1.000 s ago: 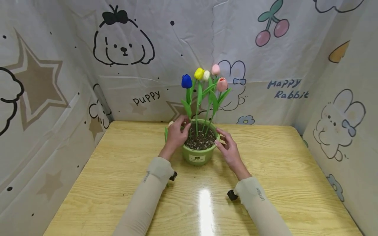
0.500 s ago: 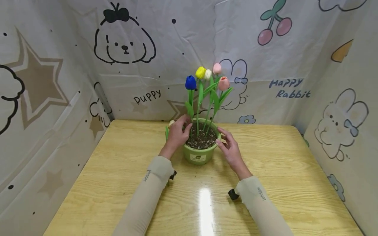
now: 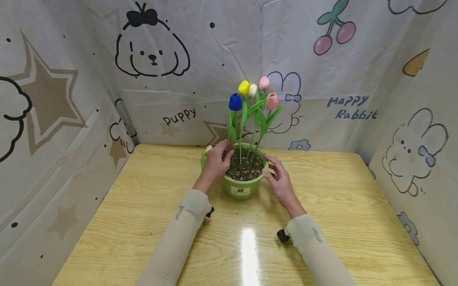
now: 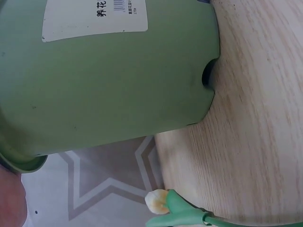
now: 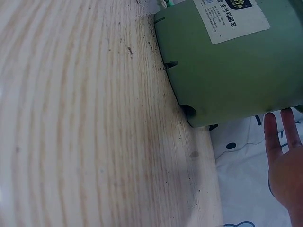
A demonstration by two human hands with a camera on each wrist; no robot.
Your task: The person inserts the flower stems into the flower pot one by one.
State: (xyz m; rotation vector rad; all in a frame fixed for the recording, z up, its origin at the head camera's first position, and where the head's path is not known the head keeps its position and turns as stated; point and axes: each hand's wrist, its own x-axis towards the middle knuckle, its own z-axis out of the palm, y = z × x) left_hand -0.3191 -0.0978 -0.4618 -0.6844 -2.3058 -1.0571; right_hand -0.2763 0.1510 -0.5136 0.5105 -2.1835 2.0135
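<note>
A green flower pot (image 3: 241, 190), filled with dark soil (image 3: 245, 171), stands on the table. My left hand (image 3: 215, 161) is over its left rim, with thumb and curled fingers pinching the stem of a blue tulip (image 3: 235, 102); the grip itself is largely hidden behind the hand. Yellow (image 3: 244, 87), white (image 3: 253, 90) and pink tulips (image 3: 272, 101) stand upright in the soil. My right hand (image 3: 282, 183) rests against the pot's right rim, thumb toward the front. In the right wrist view, straight fingers (image 5: 271, 135) touch the pot wall.
Left of the pot, partly behind my left hand, a white tulip (image 4: 157, 202) with green leaves lies on the wooden table (image 3: 161, 174). Printed curtains (image 3: 222, 47) hang close behind the table and along both sides. Bits of soil (image 5: 129, 49) are scattered near the pot's base.
The blue tulip's head has shifted right and slightly down, closer to the yellow one. Both hands stay at the rim. The whole head view has drifted a little.
</note>
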